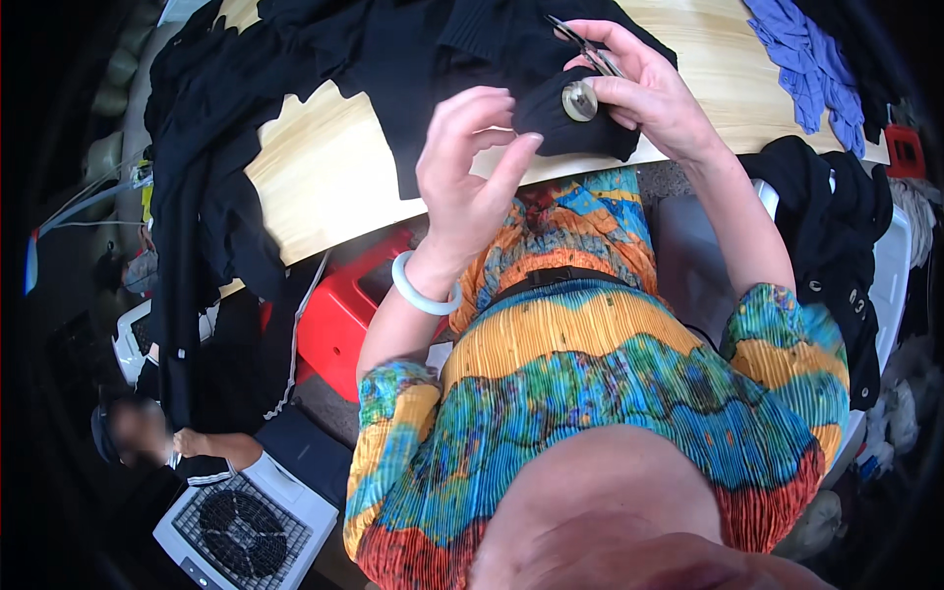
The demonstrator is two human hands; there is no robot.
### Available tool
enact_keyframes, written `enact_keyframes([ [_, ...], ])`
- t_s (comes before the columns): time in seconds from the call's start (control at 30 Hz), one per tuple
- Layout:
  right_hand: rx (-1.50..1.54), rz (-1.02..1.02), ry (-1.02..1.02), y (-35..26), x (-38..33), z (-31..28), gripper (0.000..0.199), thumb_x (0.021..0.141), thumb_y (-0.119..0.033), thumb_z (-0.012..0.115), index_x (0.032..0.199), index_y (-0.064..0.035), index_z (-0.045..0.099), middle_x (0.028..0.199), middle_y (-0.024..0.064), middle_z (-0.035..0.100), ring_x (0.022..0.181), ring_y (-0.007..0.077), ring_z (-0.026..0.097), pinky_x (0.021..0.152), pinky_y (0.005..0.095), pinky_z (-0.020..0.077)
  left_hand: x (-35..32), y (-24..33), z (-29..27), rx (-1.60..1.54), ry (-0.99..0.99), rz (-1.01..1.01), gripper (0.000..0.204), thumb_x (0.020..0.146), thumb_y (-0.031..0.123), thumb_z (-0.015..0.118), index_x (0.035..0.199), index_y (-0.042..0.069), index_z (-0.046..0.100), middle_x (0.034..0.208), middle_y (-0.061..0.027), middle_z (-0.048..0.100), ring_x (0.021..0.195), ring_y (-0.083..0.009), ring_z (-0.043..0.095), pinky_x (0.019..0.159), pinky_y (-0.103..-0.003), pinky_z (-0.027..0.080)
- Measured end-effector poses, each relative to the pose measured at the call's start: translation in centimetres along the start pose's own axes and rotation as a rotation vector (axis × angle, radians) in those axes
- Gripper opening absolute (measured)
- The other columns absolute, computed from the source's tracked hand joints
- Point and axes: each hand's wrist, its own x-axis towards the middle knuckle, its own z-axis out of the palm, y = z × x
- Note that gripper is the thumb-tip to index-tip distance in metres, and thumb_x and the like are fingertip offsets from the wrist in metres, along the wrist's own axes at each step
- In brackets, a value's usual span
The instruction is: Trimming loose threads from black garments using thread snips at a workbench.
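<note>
A black knit garment lies spread over a light wooden table. My right hand pinches a fold of it that carries a large round metal button, and small thread snips stick out between its fingers. My left hand hovers just left of the button, fingers apart and curled, its fingertips close to the black fabric. A pale bangle sits on the left wrist.
More black cloth hangs off the table's left edge. Blue fabric lies at the far right. A red stool stands under the table. Another person sits at lower left beside a grey fan box. Dark clothes pile at right.
</note>
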Motion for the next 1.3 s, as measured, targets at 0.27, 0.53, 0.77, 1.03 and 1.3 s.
enact_keyframes([
  [0.27,0.202,0.139,-0.065,0.3,0.2,0.7,0.042,0.078,-0.008,0.054,0.117,-0.002,0.041,0.073,-0.0033,0.045,0.045,-0.001,0.031,0.038,0.0128,0.0248,0.4,-1.7,1.0,0.242,-0.007,0.238,0.025,0.064,-0.004,0.068,0.088,0.001,0.062,0.079,-0.0088,0.059,0.064,-0.0167,0.057,0.057,-0.022,0.046],
  [0.53,0.339,0.17,-0.089,0.6,0.4,0.8,0.035,0.079,-0.008,0.051,0.114,-0.0034,0.045,0.067,-0.0059,0.042,0.042,-0.0018,0.027,0.038,0.0134,0.0221,0.3,-2.8,2.5,0.311,0.165,0.333,0.02,0.065,-0.003,0.067,0.083,0.002,0.063,0.075,-0.0083,0.057,0.061,-0.0173,0.054,0.055,-0.025,0.044],
  [0.77,0.347,0.163,-0.083,0.9,0.6,0.7,0.035,0.08,-0.008,0.051,0.114,-0.0039,0.046,0.067,-0.0067,0.042,0.042,-0.0019,0.026,0.038,0.0135,0.0219,0.1,-3.2,2.8,0.414,0.189,0.345,0.012,0.071,-0.003,0.06,0.081,0.002,0.055,0.083,-0.0109,0.055,0.064,-0.0202,0.054,0.055,-0.027,0.044],
  [1.03,-0.264,-0.165,0.098,2.9,1.4,0.2,0.035,0.08,-0.01,0.056,0.112,-0.0033,0.046,0.089,0.0013,0.053,0.074,0.0048,0.05,0.067,0.02,0.0423,2.4,0.1,-0.3,-0.341,-0.286,-0.835,0.009,0.083,0.011,0.053,0.083,0.003,0.051,0.076,-0.0022,0.053,0.062,-0.0087,0.053,0.051,-0.019,0.042],
  [1.3,-0.125,0.112,0.053,-2.1,-3.4,2.7,0.021,0.086,-0.021,0.051,0.095,-0.0022,0.052,0.067,-0.0048,0.046,0.062,0.0014,0.042,0.056,0.0169,0.0355,2.6,-0.3,-0.6,-0.839,-0.109,-0.88,0.004,0.083,0.005,0.051,0.085,0.002,0.053,0.084,-0.0046,0.053,0.074,-0.0122,0.055,0.071,-0.026,0.05],
])
